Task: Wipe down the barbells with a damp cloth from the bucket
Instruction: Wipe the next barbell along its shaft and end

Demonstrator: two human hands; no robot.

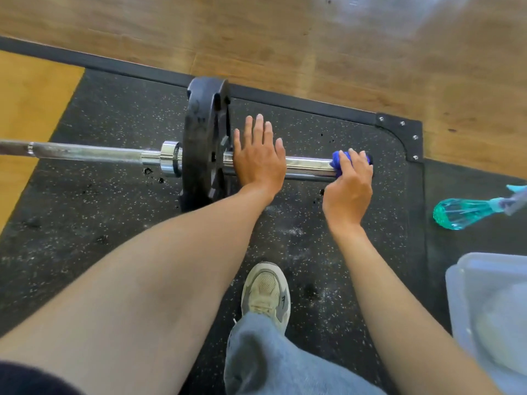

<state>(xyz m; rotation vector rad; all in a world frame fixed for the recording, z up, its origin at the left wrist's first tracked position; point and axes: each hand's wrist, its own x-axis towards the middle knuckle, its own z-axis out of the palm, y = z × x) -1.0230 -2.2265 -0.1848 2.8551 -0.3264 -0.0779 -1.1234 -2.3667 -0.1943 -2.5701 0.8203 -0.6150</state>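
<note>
The left hand point(258, 158) lies flat, fingers straight, on the barbell point(308, 166) sleeve beside the black plate point(204, 138); the right hand point(349, 186) grips a blue cloth point(339, 162) round the sleeve's end; a teal spray bottle point(462, 212) and a pale bucket point(484, 295) sit right on the rubber mat point(99, 195).

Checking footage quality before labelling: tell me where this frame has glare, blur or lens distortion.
Head view: glare streaks along the chrome barbell sleeve between the hands; a pale washed-out patch on the wood floor at top right; the spray bottle and bucket at the right edge look soft; wide-angle bending curves the mat border.
</note>
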